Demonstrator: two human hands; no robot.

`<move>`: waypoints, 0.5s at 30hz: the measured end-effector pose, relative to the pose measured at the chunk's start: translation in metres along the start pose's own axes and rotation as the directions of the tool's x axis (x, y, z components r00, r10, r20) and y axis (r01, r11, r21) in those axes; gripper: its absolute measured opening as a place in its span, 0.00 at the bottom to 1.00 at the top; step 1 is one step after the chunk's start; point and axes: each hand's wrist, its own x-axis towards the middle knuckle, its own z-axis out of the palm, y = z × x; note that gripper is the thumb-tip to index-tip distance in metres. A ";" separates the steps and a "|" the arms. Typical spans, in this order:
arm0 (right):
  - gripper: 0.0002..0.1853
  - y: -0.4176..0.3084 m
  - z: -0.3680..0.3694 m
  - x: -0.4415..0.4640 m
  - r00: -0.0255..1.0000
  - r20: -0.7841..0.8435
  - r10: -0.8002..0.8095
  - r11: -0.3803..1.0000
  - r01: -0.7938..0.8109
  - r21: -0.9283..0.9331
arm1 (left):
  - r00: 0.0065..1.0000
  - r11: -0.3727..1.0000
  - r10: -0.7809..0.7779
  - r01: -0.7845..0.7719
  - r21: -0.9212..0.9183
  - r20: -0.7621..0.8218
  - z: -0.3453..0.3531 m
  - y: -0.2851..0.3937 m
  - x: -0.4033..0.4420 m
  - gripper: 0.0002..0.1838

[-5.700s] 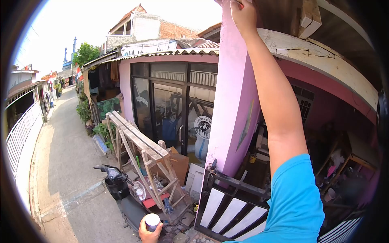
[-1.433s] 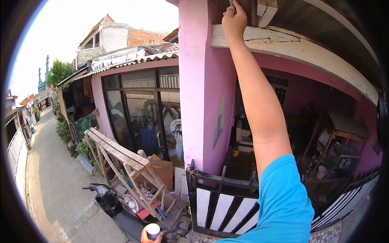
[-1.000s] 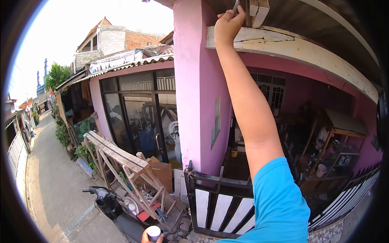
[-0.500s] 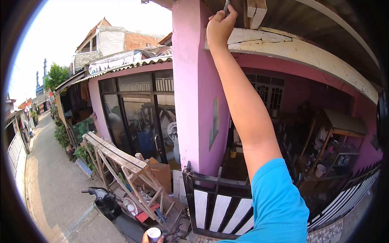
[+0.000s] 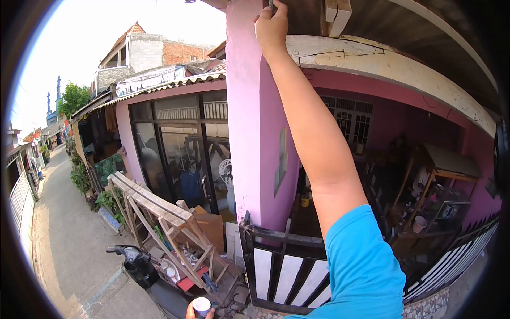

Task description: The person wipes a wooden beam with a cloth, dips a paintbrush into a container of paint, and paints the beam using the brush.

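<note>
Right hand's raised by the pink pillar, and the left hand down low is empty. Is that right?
Not quite: the left hand isn't empty. The head view shows it holding a small pale container. The right hand is indeed raised by the pink pillar.

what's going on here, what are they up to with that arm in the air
A person's right hand is raised beside the top of a pink pillar, gripping a thin object cut off by the picture's edge. Lower down, the left hand holds a small pale cup.
</note>
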 end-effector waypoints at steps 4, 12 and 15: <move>0.19 0.010 0.014 -0.003 0.985 -0.033 -0.169 0.986 0.168 -0.015 | 1.000 0.998 -0.023 0.022 -0.062 -0.004 -0.001 0.004 0.001 0.31; 0.17 0.046 0.059 -0.013 0.995 0.010 -0.097 0.983 0.097 -0.158 | 0.998 0.999 -0.019 0.022 0.042 -0.062 -0.004 0.004 -0.002 0.33; 0.19 0.043 0.052 -0.027 0.997 0.083 0.007 0.999 -0.003 -0.044 | 0.997 0.997 -0.014 0.019 0.075 -0.069 -0.004 0.000 -0.003 0.33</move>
